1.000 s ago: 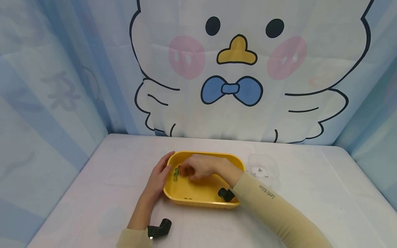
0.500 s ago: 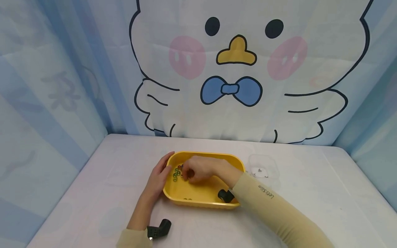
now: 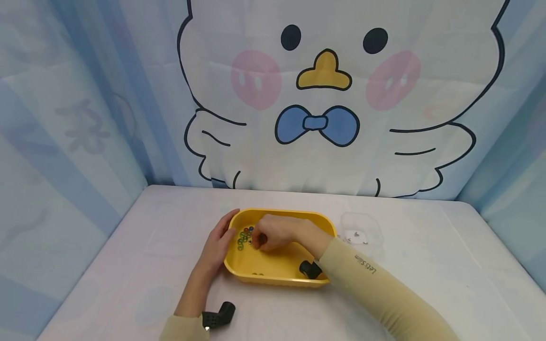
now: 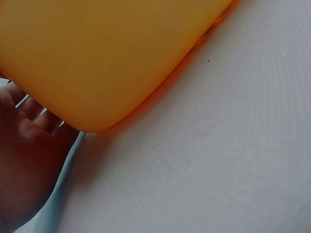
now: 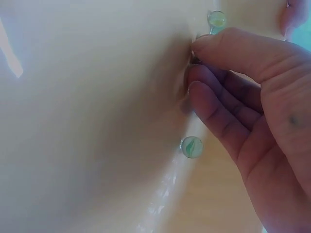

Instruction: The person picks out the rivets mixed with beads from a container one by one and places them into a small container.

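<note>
A yellow tray point(image 3: 281, 280) stands on the white table. Glass marbles point(image 3: 243, 239) with green, red and blue colours lie in a small cluster at its left end. My left hand point(image 3: 218, 241) rests against the tray's left side, fingers along the outer wall and thumb at the rim. Inside the tray, beside the cluster, my right hand point(image 3: 275, 233) has its fingers curled and pinches a marble mostly hidden by the fingertips. The right wrist view has a clear marble with a green swirl point(image 5: 192, 147) below the fingers and a yellowish marble point(image 5: 217, 19) above the thumb.
Right of the tray lies a transparent plastic box point(image 3: 362, 232) with a small white piece in it. Two small marbles point(image 3: 258, 273) sit near the tray's front wall. A curtain with a cartoon bird point(image 3: 317, 166) hangs behind the table.
My right hand has shifted slightly right and away from the cluster, so more marbles show, a blue one among them. The left hand stays against the tray.
</note>
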The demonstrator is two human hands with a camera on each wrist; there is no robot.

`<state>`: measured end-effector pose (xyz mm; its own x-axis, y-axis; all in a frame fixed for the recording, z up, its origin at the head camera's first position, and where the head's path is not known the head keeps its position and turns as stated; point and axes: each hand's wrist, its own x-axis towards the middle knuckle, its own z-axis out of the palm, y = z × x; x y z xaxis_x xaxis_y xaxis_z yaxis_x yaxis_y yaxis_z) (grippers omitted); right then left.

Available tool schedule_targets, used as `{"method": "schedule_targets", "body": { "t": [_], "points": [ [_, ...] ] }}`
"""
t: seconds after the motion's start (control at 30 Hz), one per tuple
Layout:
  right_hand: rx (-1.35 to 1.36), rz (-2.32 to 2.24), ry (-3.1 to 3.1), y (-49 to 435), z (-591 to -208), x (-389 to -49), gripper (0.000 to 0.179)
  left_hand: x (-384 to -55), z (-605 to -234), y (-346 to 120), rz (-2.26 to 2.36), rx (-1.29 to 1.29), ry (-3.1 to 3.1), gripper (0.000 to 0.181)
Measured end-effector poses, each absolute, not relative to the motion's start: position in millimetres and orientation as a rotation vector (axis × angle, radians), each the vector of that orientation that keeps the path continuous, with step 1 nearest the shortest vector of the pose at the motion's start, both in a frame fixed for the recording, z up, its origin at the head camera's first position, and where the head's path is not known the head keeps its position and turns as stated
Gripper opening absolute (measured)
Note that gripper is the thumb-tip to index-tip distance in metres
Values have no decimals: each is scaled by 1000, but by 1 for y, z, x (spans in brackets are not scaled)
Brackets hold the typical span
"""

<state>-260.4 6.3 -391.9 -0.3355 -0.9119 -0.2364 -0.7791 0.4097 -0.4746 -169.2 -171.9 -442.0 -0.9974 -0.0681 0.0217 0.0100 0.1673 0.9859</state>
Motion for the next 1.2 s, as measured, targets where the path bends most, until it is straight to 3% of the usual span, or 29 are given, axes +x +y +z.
{"method": "schedule_targets", "body": {
  "t": [1.2],
  "points": [
    [-1380, -464, 2225, 11, -383, -257, 7, -168, -443, -173, -1985, 20, -2343, 50]
  ]
}}
